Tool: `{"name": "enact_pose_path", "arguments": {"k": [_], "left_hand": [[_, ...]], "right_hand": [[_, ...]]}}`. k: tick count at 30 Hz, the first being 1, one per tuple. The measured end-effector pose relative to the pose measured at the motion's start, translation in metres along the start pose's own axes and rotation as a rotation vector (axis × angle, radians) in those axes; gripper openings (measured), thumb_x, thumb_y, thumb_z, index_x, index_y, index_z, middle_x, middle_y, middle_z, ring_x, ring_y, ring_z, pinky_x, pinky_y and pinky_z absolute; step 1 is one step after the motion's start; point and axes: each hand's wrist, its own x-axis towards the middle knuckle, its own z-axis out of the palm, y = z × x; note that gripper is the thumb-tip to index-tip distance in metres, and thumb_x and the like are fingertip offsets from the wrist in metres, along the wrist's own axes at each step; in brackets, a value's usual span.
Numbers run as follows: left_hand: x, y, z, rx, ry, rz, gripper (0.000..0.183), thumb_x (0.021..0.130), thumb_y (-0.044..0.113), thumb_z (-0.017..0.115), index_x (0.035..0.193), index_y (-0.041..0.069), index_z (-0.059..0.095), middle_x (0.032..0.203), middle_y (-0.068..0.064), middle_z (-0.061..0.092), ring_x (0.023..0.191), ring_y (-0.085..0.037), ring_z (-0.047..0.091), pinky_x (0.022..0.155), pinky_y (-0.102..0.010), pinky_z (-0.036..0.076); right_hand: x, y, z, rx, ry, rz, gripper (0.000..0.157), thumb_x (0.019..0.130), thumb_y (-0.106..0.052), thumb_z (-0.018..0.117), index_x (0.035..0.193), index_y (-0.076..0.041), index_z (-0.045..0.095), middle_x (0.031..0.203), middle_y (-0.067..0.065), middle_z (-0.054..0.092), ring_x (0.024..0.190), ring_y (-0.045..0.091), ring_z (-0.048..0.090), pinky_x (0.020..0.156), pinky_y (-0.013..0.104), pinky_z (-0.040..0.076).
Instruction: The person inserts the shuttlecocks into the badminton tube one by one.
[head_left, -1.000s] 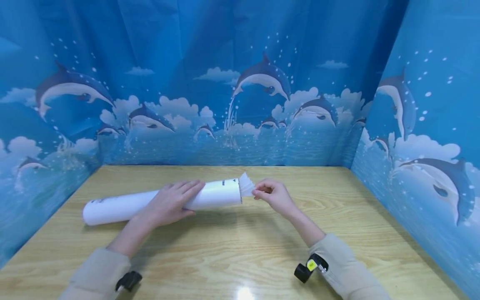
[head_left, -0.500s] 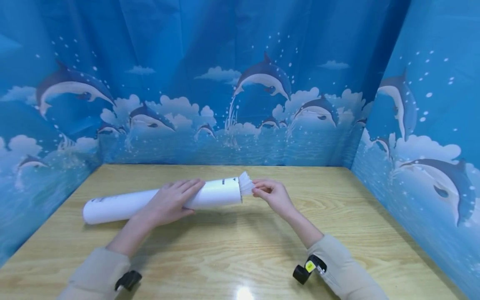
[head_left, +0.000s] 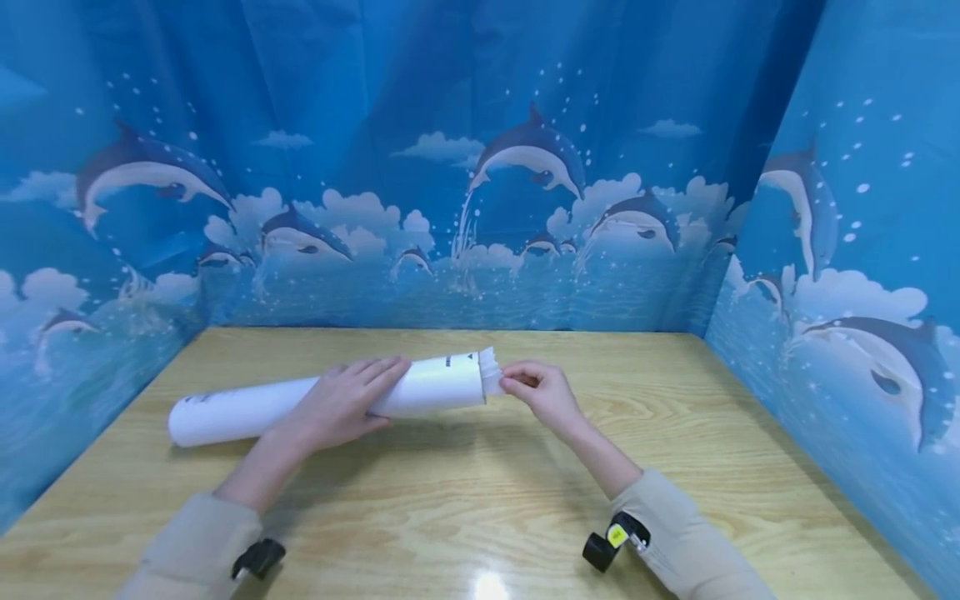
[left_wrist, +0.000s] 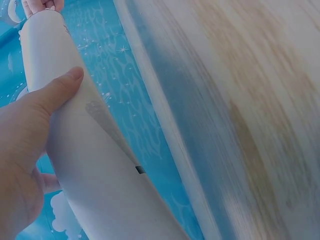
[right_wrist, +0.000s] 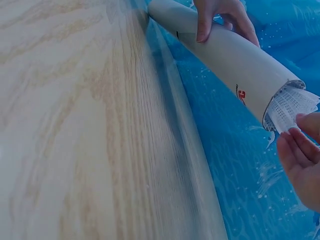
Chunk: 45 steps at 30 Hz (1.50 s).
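Observation:
A long white cardboard tube (head_left: 438, 385) lies slantwise above the table, its left end lower and its right end nearer the back. My left hand (head_left: 347, 408) grips it around the middle, with the thumb (left_wrist: 64, 89) on the near side and the fingers over the top. From the tube's open right end sticks a fanned, pleated white sheet (right_wrist: 289, 106) with rows of small grey marks. Thumb and fingertips of my right hand (head_left: 546, 397) pinch the sheet's outer edge, close to the tube's mouth. The part of the sheet inside the tube is hidden.
The light wood-grain table (head_left: 450, 517) is bordered at the back and right by a blue curtain (head_left: 360, 167) printed with dolphins. Black wrist cameras are strapped at both sleeves; the right strap (head_left: 617, 535) has a yellow label. Small dark printing marks the tube.
My right hand has shifted slightly left toward the tube, and less of the pleated sheet shows outside its mouth. My left hand keeps its hold on the tube.

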Motion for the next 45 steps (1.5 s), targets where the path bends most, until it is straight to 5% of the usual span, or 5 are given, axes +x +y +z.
{"name": "enact_pose_path", "arguments": {"k": [8,23,45], "left_hand": [[0.001,-0.001,-0.003,-0.006,-0.002,-0.016,0.09,0.066,0.032,0.083,0.14,0.007,0.039,0.135,-0.014,0.049,0.116,-0.034,0.05,0.088,-0.055,0.046],[-0.001,-0.002,-0.001,-0.003,0.002,-0.02,0.09,0.066,0.031,0.084,0.14,0.008,0.039,0.134,-0.014,0.049,0.116,-0.034,0.05,0.088,-0.055,0.046],[0.0,0.0,-0.001,-0.008,-0.004,-0.027,0.088,0.067,0.031,0.083,0.14,0.008,0.04,0.134,-0.014,0.049,0.116,-0.034,0.05,0.088,-0.056,0.045]], "right_hand": [[0.0,-0.007,0.005,-0.101,0.049,-0.123,0.008,0.082,0.0,0.067,0.088,0.006,0.068,0.09,0.017,0.067,0.075,0.016,0.06,0.065,0.02,0.052],[0.002,-0.007,0.017,-0.028,0.008,-0.044,0.008,0.082,0.0,0.067,0.088,0.005,0.069,0.094,0.014,0.067,0.081,0.021,0.064,0.07,0.024,0.055],[-0.002,-0.017,0.024,-0.066,-0.023,-0.066,0.009,0.081,0.006,0.065,0.088,0.005,0.07,0.092,0.015,0.067,0.085,0.025,0.063,0.072,0.026,0.055]]}}
